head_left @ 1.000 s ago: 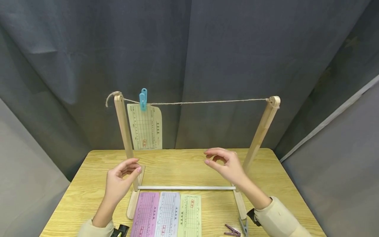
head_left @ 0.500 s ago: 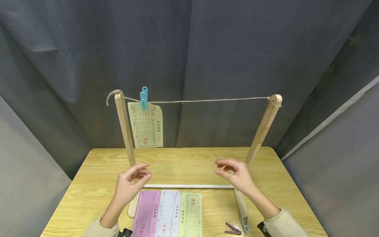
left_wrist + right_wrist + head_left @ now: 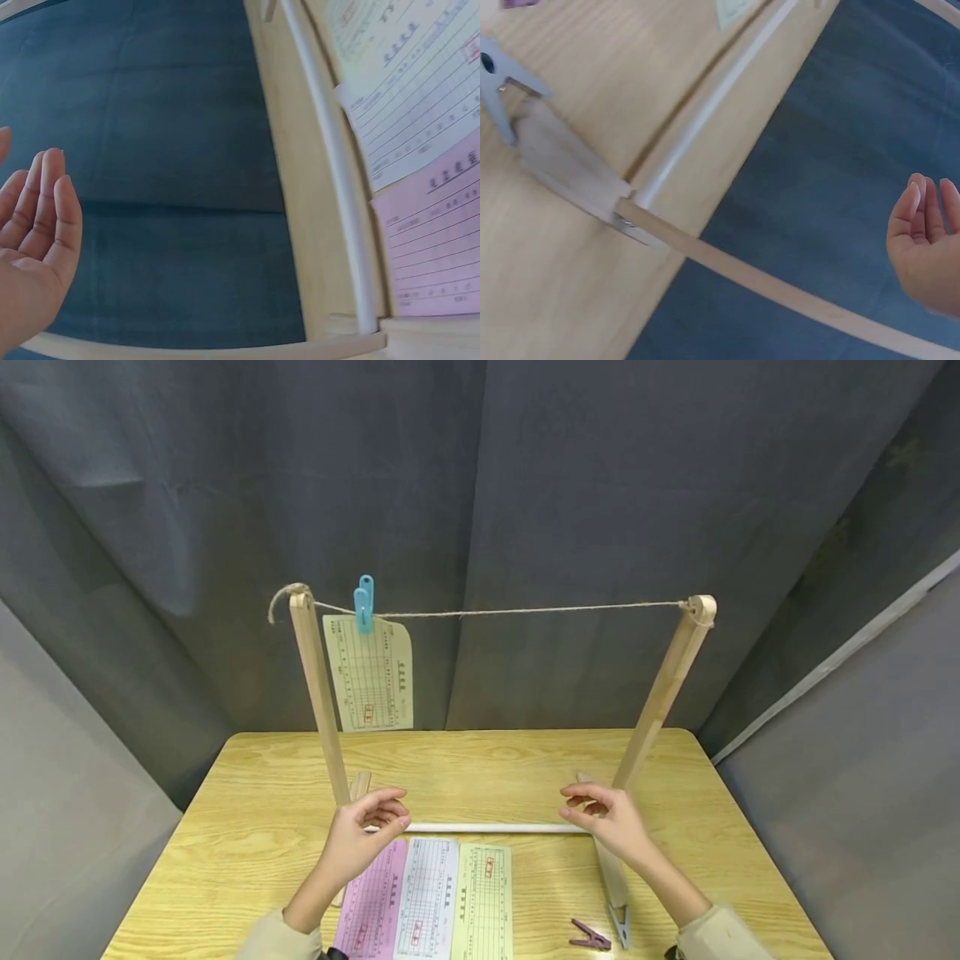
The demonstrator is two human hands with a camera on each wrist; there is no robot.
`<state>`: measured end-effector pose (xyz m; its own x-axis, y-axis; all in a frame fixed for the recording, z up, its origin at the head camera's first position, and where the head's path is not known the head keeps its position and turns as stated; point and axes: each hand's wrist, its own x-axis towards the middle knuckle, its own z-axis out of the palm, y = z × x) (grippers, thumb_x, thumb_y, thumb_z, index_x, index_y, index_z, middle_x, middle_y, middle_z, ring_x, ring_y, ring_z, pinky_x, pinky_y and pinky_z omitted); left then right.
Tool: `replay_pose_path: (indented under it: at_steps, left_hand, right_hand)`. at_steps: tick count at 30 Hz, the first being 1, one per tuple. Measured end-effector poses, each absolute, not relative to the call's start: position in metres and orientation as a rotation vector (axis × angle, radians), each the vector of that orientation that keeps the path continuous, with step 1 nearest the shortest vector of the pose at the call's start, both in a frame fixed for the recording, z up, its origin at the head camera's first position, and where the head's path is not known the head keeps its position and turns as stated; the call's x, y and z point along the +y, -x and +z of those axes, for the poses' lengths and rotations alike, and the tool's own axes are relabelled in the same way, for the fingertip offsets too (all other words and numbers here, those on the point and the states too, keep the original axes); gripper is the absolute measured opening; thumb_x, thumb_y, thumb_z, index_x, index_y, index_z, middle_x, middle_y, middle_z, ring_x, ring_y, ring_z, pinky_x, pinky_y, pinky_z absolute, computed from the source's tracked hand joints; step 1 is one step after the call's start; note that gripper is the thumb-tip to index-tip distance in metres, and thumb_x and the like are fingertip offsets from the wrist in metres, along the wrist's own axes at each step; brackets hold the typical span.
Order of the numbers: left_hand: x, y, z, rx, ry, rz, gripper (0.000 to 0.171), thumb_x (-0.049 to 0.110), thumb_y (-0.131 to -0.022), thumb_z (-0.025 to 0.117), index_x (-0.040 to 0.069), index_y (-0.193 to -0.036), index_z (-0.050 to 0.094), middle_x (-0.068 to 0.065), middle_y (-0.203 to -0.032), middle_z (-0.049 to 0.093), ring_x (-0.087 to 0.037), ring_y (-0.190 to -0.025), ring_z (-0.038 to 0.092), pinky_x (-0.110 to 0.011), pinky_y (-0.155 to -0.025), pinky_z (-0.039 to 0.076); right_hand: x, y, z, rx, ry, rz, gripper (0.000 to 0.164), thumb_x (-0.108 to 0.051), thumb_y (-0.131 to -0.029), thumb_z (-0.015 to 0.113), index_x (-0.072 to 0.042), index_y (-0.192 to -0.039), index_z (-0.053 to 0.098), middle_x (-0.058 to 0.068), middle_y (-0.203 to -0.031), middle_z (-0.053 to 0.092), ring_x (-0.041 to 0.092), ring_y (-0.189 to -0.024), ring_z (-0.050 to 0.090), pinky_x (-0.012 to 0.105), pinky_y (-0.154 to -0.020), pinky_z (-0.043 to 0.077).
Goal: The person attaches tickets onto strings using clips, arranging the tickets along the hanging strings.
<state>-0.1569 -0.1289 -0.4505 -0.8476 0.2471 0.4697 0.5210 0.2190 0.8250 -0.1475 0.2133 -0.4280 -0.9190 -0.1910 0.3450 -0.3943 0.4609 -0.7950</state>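
My left hand [image 3: 360, 837], fingers loosely bent and holding nothing, hovers over the top of a pink form slip [image 3: 375, 902]. Beside that slip lie a pale blue form slip [image 3: 426, 902] and a yellow-green one [image 3: 482, 902]. My right hand [image 3: 613, 823], also bare and relaxed, is near the right foot of a wooden frame. A blue clothespin [image 3: 363, 606] pins another yellow form slip [image 3: 373, 681] to the twine [image 3: 525, 610]. On the table at the front right lie a purple clothespin [image 3: 589, 935] and a grey clothespin [image 3: 620, 927].
Two wooden posts, left [image 3: 318, 693] and right [image 3: 662, 693], hold up the twine, and a white rod [image 3: 495, 828] joins them low down. The wood-grain table [image 3: 180, 877] ends before a dark grey curtain [image 3: 600, 485]. Pale panels flank both sides.
My left hand has moved right and down from the left post to the pink slip. The right hand has dropped and shifted slightly right. The slips and clothespins stay put.
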Motion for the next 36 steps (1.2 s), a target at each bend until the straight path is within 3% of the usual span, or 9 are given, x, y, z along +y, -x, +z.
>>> replay_pose_path:
  at_steps: [4, 12, 20, 24, 29, 36]
  left_hand:
    - [-0.122, 0.155, -0.445, -2.305, 0.725, -1.739, 0.028, -0.008, -0.077, 0.065, -0.012, -0.104, 0.058, -0.019, -0.082, 0.063, -0.01, -0.072, 0.059, -0.026, -0.064, 0.051]
    - [-0.119, 0.156, -0.451, -2.386, 0.731, -1.833, 0.039, -0.005, -0.077, 0.066, -0.012, -0.113, 0.053, -0.024, -0.089, 0.06, -0.013, -0.076, 0.058, -0.025, -0.066, 0.05]
    - [-0.12, 0.158, -0.47, -2.39, 0.822, -1.901, 0.055, -0.003, -0.075, 0.069, -0.014, -0.122, 0.043, -0.028, -0.095, 0.056, -0.039, -0.081, 0.056, -0.027, -0.069, 0.051]
    - [-0.119, 0.159, -0.479, -2.406, 0.845, -1.922, 0.059, -0.001, -0.075, 0.07, -0.013, -0.125, 0.041, -0.027, -0.098, 0.056, -0.042, -0.083, 0.054, -0.028, -0.07, 0.05]
    - [-0.117, 0.16, -0.489, -2.477, 0.828, -1.928, 0.063, 0.003, -0.075, 0.071, -0.01, -0.128, 0.039, -0.026, -0.102, 0.054, -0.044, -0.088, 0.051, -0.037, -0.074, 0.049]
    - [-0.115, 0.164, -0.508, -2.549, 0.736, -1.912, 0.067, 0.006, -0.073, 0.074, -0.005, -0.13, 0.04, -0.025, -0.105, 0.051, -0.043, -0.09, 0.051, -0.045, -0.075, 0.047]
  right_hand:
    - [0.224, 0.153, -0.452, -2.536, -0.456, 1.482, 0.022, -0.001, -0.077, 0.069, 0.004, -0.099, 0.064, 0.011, -0.087, 0.065, 0.01, -0.077, 0.057, 0.026, -0.063, 0.048]
    - [0.24, 0.155, -0.489, -2.593, -0.435, 1.61, 0.034, -0.013, -0.077, 0.072, 0.002, -0.107, 0.062, 0.01, -0.098, 0.063, 0.02, -0.083, 0.057, 0.026, -0.067, 0.048]
    - [0.249, 0.147, -0.517, -2.585, -0.513, 1.596, 0.042, -0.011, -0.076, 0.073, 0.001, -0.113, 0.059, 0.009, -0.103, 0.06, 0.027, -0.086, 0.054, 0.028, -0.065, 0.048]
    - [0.252, 0.14, -0.529, -2.604, -0.5, 1.514, 0.046, -0.013, -0.073, 0.075, -0.003, -0.115, 0.059, 0.008, -0.104, 0.059, 0.017, -0.086, 0.052, 0.028, -0.065, 0.046]
    - [0.255, 0.134, -0.542, -2.674, -0.457, 1.405, 0.055, -0.019, -0.07, 0.078, -0.006, -0.119, 0.057, 0.007, -0.11, 0.056, 0.008, -0.089, 0.045, 0.031, -0.068, 0.043]
    - [0.262, 0.123, -0.561, -2.716, -0.455, 1.389, 0.062, -0.018, -0.065, 0.081, -0.006, -0.12, 0.056, 0.012, -0.116, 0.049, 0.025, -0.101, 0.041, 0.041, -0.074, 0.042]
